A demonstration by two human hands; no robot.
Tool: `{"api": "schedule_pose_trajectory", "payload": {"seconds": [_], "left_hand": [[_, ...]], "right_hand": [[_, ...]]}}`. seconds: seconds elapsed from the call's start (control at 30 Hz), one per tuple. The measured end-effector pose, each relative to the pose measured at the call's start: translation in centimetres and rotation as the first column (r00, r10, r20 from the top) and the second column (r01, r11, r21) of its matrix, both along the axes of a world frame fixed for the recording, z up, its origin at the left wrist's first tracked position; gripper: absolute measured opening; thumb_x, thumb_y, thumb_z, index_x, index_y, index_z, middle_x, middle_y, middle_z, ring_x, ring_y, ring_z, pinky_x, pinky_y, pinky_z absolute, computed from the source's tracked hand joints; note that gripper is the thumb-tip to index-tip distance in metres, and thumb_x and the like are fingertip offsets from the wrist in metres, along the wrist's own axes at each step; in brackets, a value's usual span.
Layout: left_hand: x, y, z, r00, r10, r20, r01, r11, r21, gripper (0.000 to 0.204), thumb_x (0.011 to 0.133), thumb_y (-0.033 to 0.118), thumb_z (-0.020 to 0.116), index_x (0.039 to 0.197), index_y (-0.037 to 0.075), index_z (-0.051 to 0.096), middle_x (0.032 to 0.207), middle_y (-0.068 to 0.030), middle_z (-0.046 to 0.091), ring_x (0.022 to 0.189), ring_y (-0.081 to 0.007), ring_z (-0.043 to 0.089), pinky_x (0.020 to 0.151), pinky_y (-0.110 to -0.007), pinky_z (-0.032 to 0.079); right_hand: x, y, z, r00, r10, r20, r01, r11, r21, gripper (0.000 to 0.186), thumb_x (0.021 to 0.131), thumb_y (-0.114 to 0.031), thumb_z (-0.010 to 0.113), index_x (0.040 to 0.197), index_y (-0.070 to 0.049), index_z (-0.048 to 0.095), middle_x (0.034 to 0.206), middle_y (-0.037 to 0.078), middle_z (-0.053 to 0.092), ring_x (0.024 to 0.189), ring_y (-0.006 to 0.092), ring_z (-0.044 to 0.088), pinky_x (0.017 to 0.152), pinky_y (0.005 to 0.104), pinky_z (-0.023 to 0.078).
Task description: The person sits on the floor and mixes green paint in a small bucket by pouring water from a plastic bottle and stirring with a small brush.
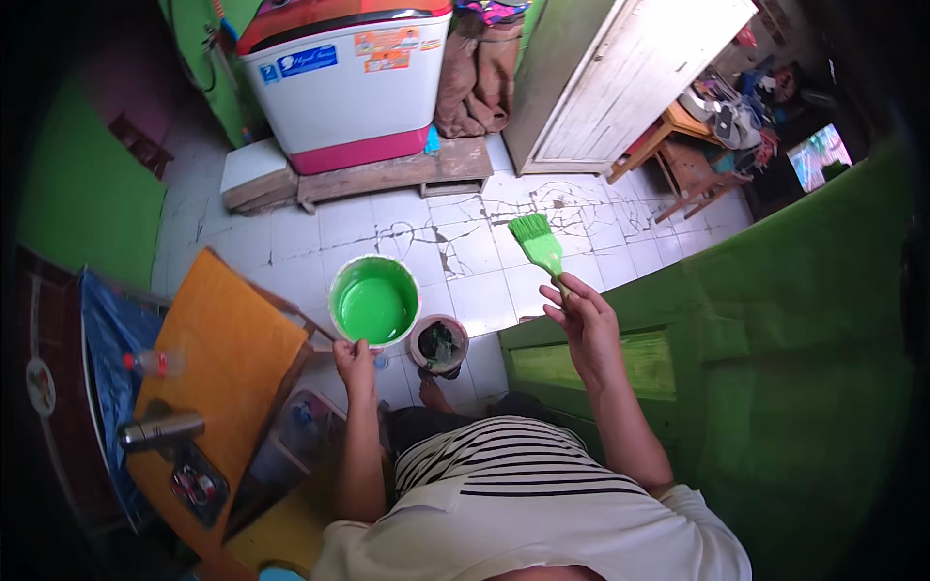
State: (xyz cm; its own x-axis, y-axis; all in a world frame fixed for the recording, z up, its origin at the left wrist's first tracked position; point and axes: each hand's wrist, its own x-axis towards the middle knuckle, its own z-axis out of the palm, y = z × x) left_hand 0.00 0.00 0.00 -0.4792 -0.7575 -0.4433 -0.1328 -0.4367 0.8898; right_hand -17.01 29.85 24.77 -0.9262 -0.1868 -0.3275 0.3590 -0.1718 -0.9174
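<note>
pretty cracked white tile floor (pixel 484 290), green walls (pixel 107 184), orange-topped table (pixel 228 334) off left, bucket (pixel 374 270) of green liquid (pixel 375 306) held at its near edge by the left grip (pixel 356 363), grubby little pot (pixel 457 360) of dark stuff (pixel 438 341) seen beside, green brush (pixel 538 245) clasped in the right grip (pixel 587 315) above the tiles

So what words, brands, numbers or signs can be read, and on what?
I won't copy wording, but here is what shows:
Blue label on the white washing machine: pale lettering, not quoted.
Orange stickers beside it: print too small to read.
Red-labelled bottle: too blurred to read.
Pale oval mark, far left: too blurred to tell.
Bucket in the left hand, brush in the right hand: no print visible.
</note>
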Motion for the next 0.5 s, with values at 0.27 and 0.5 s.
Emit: {"api": "schedule_pose_trajectory", "payload": {"seconds": [0.27,0.5], "left_hand": [[-2.9,-5.7,2.7,1.0,-0.02,-0.005,0.02,1.0,0.015,0.02,0.095,0.006,0.058,0.108,0.002,0.043,0.102,-0.0135,0.06,0.08,-0.0208,0.066,0.074,-0.033,0.059],[-7.8,-9.4,1.5,0.999,-0.024,-0.048,0.022,0.999,-0.044,0.021,0.095,0.005,0.057,0.107,0.002,0.041,0.104,-0.0122,0.055,0.081,-0.0184,0.061,0.08,-0.038,0.06]], "right_hand": [[-6.4,-3.2,-3.7,0.985,-0.152,0.084,0.156,0.987,-0.04,0.041,0.097,0.0,0.047,0.137,0.003,0.048,0.122,0.02,0.064,0.105,0.0256,0.071,0.082,0.0321,0.06],[-12.6,-5.2,-10.6,0.972,-0.176,0.156,0.196,0.973,-0.123,0.048,0.094,0.001,0.043,0.142,0.004,0.043,0.117,0.018,0.064,0.097,0.0221,0.071,0.078,0.0319,0.06]]}}
